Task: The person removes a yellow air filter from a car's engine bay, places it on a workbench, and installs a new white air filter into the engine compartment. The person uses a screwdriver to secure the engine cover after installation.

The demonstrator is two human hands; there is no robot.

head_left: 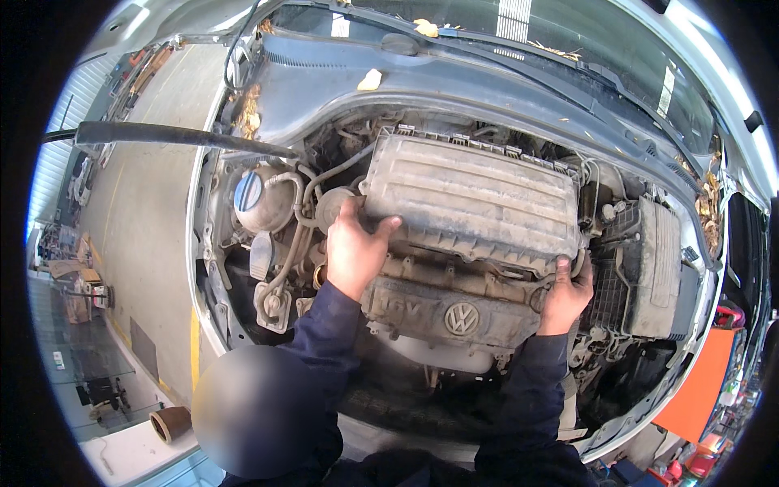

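A dusty, ribbed air filter housing lies across the top of the engine, slightly tilted down to the right. My left hand grips its near left corner, with the thumb on the front edge and the fingers at the side. At the near right corner, my right hand has its thumb on top and its other fingers curled around the side, partly hidden. Between my forearms sits the dirty lower engine cover with a round emblem. Part of the left forearm is behind a blurred patch.
Left of the housing is a coolant tank with a blue cap and several hoses. A black box stands on the right. The hood prop crosses at left. Dry leaves lie under the windscreen. An orange panel is outside the right fender.
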